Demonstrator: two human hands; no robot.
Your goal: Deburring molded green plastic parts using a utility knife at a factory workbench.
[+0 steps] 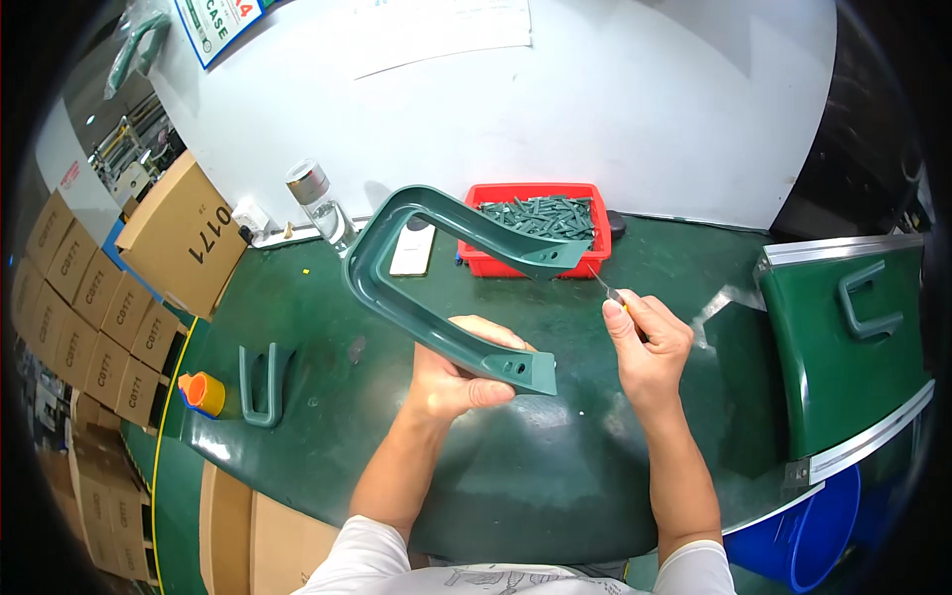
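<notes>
My left hand (pixel 446 382) is closed round the lower arm of a large U-shaped green plastic handle (pixel 369 283), raised above the table. Its two flat ends point right, each with small holes. To the right, my right hand (pixel 653 345) grips a small knife (pixel 603 288) with a thin pointed metal blade. The blade points up and left, just below the handle's upper end, apart from it. Behind that end stands a red bin (pixel 481 264) filled with small green strips (pixel 540 214).
On the green table (pixel 327 397), a similar handle (pixel 260 397) lies left, beside an orange cup-like thing (pixel 205 394). A clear bottle (pixel 322 203) and white slab (pixel 413 248) sit behind. Another handle (pixel 853 307) rests on a metal-edged green surface at right, above a blue bin (pixel 828 535).
</notes>
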